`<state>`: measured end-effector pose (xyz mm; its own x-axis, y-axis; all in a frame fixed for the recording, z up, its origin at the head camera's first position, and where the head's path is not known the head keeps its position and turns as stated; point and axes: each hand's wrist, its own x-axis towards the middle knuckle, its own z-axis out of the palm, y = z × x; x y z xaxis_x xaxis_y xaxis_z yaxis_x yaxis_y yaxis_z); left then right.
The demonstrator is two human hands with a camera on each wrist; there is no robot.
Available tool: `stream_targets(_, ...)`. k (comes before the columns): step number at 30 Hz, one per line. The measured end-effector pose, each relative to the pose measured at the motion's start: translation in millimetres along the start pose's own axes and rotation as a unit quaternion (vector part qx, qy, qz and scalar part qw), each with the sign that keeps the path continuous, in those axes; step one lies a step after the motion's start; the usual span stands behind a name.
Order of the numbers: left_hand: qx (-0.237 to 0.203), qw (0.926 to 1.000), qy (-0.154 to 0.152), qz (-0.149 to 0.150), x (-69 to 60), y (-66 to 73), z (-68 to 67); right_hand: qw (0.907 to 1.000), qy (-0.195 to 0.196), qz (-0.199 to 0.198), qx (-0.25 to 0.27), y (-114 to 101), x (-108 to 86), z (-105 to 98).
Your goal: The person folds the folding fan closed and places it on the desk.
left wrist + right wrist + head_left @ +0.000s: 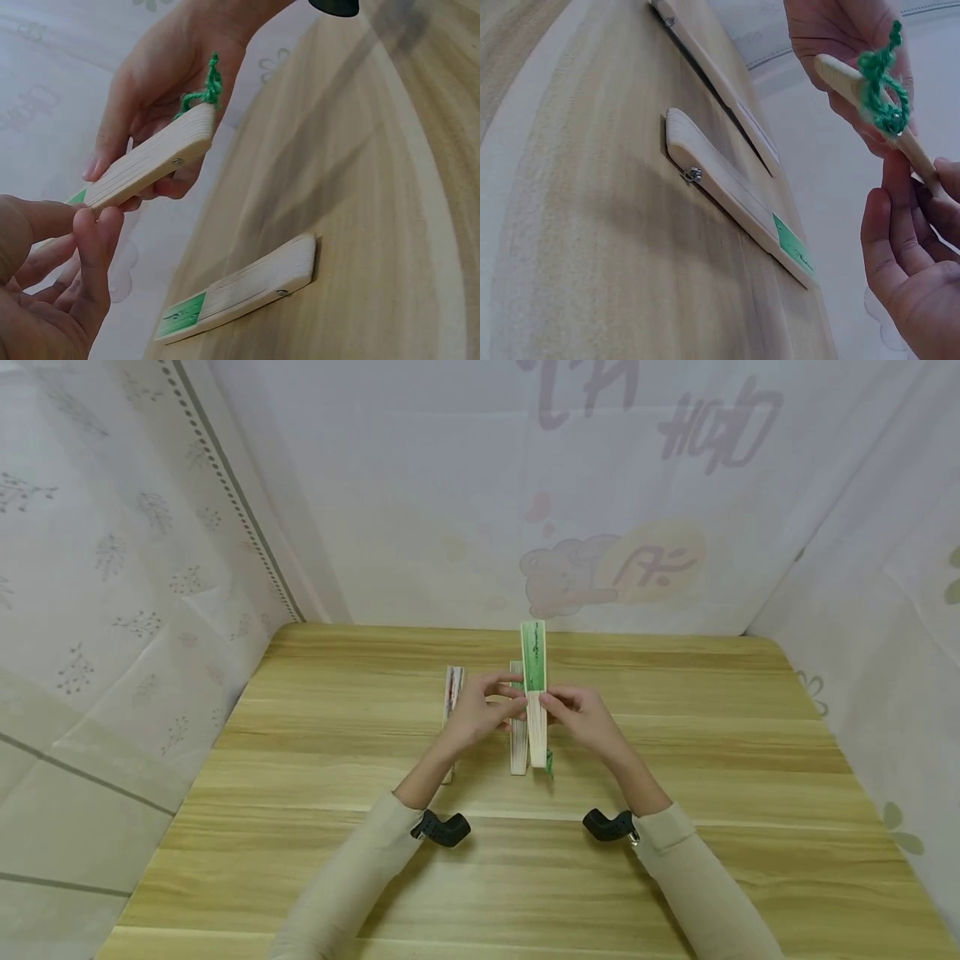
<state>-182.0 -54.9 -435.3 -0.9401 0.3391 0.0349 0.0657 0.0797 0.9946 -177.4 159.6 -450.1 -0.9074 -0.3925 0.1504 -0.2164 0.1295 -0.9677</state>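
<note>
A folded hand fan [536, 731] with pale wooden ribs and a green printed leaf is held above the table, a green cord [885, 90] hanging from its pivot end. My left hand [480, 708] pinches it between thumb and fingers from one side. From the other side, my right hand [588, 717] grips it near the middle with thumb and fingertips. Below lies a second folded green fan [255, 281], flat on the wood. A third folded fan [453, 683], with a whitish patterned leaf, lies further left, partly hidden by my left hand and forearm.
The wooden table [315, 860] spreads around the fans. Printed cloth [420, 510] hangs behind it and along both sides. A black wrist-worn device [446, 829] sits on the left sleeve, and another black device [607, 825] on the right.
</note>
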Motion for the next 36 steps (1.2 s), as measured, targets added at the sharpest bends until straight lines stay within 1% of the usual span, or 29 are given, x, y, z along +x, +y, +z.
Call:
stream_targets(3,0.0,1.0,0.004,0.001,-2.3,-0.9,3.8,0.9998,0.009,0.016,0.006,0,-2.2,1)
stream_targets(6,0.01,0.9998,0.015,0.007,-2.4,-1.5,7.9,0.999,0.023,0.034,0.018,-2,-3.4,2)
stream_targets(9,0.017,0.9994,0.023,0.018,-1.3,-1.4,11.9,0.9968,0.053,0.055,0.023,-4,-4.7,3)
stream_targets(12,0.014,0.9994,0.025,0.021,0.7,-2.3,16.0,0.9929,0.092,0.073,0.022,-3,-6.2,2)
stream_targets(15,0.011,0.9995,0.026,0.013,3.0,-5.3,20.2,0.9892,0.121,0.08,0.02,-1,-7.8,1)
stream_targets(17,0.012,0.9996,0.026,0.007,4.4,-7.3,22.9,0.9881,0.13,0.081,0.016,0,-9.1,0)
stream_targets(20,0.014,0.9996,0.024,-0.002,6.0,-9.9,26.7,0.9889,0.126,0.078,0.009,2,-11.8,-3)
stream_targets(24,0.024,0.9994,0.025,-0.009,7.6,-13.1,31.7,0.9923,0.096,0.078,-0.006,4,-16.7,-8)
stream_targets(28,0.027,0.9991,0.024,-0.025,8.9,-16.7,39.1,0.9943,0.067,0.08,-0.022,10,-22.4,-15)
stream_targets(31,0.03,0.9987,0.018,-0.036,9.3,-19.3,45.9,0.9945,0.061,0.074,-0.041,16,-27.5,-19)
stream_targets(34,0.039,0.9982,0.012,-0.043,8.7,-21.5,52.6,0.9943,0.064,0.065,-0.055,20,-32.3,-24)
stream_targets(36,0.044,0.9978,0.011,-0.049,7.9,-22.7,56.6,0.9945,0.065,0.064,-0.051,22,-34.8,-26)
